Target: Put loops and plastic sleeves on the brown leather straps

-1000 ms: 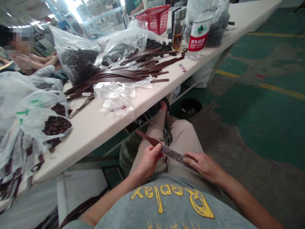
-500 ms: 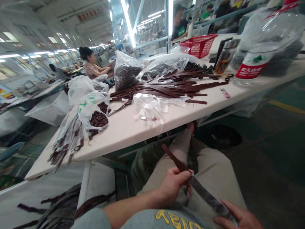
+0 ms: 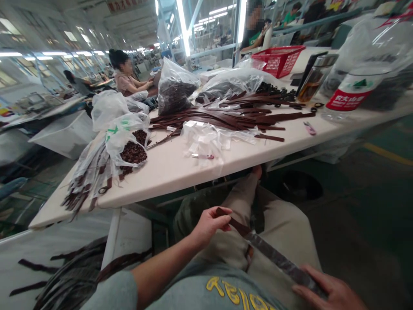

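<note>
A dark brown strap (image 3: 240, 227), like a belt, lies slantwise above my lap, with clear plastic film around its lower length. My left hand (image 3: 211, 224) pinches the bare upper end between thumb and fingers. At the lower right, my right hand (image 3: 327, 288) is closed around the plastic-covered part; the strap's far end is hidden beyond it. On the table in front lie many loose brown straps (image 3: 219, 117), a crumpled heap of white plastic wrappers (image 3: 206, 135) and small thread snips (image 3: 203, 156) with a reddish end.
Along the white table (image 3: 167, 176) stand a bag of small brown pieces (image 3: 134, 150), a filled clear bag (image 3: 176, 88), a red basket (image 3: 280, 60), a tea bottle (image 3: 314, 82) and a large water bottle (image 3: 350, 94). Pink snips (image 3: 309, 128) lie near the edge. Dark straps (image 3: 74, 271) fill a bin below left.
My left hand has slid up and left along the strap to its tip, away from the plastic's edge. My right hand has barely moved. The view has shifted slightly.
</note>
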A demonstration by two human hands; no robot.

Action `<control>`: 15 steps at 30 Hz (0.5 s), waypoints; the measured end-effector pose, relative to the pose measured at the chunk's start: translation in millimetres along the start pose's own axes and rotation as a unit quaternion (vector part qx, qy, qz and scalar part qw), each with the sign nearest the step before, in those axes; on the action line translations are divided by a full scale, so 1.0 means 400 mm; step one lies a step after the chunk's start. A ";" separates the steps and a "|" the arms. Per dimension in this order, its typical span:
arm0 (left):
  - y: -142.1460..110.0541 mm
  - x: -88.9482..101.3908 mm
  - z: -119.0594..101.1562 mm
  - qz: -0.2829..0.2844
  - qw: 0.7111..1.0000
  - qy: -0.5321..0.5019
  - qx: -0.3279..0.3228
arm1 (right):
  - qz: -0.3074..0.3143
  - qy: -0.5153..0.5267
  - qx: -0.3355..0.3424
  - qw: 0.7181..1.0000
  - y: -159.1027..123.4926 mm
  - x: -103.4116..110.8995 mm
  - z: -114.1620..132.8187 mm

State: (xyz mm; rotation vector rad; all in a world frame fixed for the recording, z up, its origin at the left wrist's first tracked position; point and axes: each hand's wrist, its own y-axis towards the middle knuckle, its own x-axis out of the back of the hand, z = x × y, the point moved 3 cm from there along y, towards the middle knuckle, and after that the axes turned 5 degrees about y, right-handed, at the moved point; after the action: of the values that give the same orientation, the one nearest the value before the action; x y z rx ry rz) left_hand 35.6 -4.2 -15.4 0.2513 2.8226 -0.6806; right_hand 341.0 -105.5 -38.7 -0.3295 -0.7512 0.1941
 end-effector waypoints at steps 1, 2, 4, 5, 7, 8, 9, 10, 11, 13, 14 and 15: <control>-0.006 -0.003 0.007 -0.004 1.000 -0.017 0.015 | -0.025 -0.026 0.006 0.999 0.005 0.014 0.015; -0.011 -0.009 0.017 -0.008 0.999 -0.034 0.029 | -0.055 -0.046 0.019 0.997 0.012 0.026 0.039; -0.022 -0.025 0.038 -0.013 0.997 -0.058 0.055 | -0.102 -0.055 0.080 0.990 0.032 0.029 0.108; -0.026 -0.033 0.049 -0.013 0.995 -0.066 0.068 | -0.110 -0.046 0.122 0.985 0.045 0.018 0.148; -0.033 -0.048 0.066 -0.006 0.993 -0.075 0.087 | -0.107 -0.024 0.203 0.973 0.072 -0.023 0.225; -0.036 -0.053 0.070 0.000 0.993 -0.079 0.091 | -0.113 -0.019 0.232 0.966 0.085 -0.046 0.256; -0.038 -0.057 0.073 0.005 0.992 -0.083 0.090 | -0.119 -0.018 0.254 0.960 0.095 -0.070 0.282; -0.039 -0.059 0.073 0.008 0.993 -0.085 0.085 | -0.125 -0.023 0.271 0.954 0.104 -0.092 0.301; -0.039 -0.060 0.073 0.008 0.993 -0.085 0.077 | -0.132 -0.030 0.282 0.950 0.110 -0.110 0.313; -0.038 -0.060 0.071 0.007 0.995 -0.082 0.062 | -0.143 -0.046 0.292 0.945 0.117 -0.134 0.323; -0.037 -0.059 0.072 0.005 0.995 -0.081 0.059 | -0.147 -0.056 0.293 0.943 0.118 -0.140 0.322; -0.035 -0.060 0.075 0.005 0.995 -0.080 0.058 | -0.153 -0.068 0.297 0.940 0.118 -0.144 0.319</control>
State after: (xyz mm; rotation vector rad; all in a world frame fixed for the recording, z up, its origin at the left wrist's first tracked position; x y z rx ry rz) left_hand 60.8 -33.0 -29.2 0.2195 2.6331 -0.8264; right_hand 208.5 -49.8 -5.0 0.3780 -0.8314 0.1408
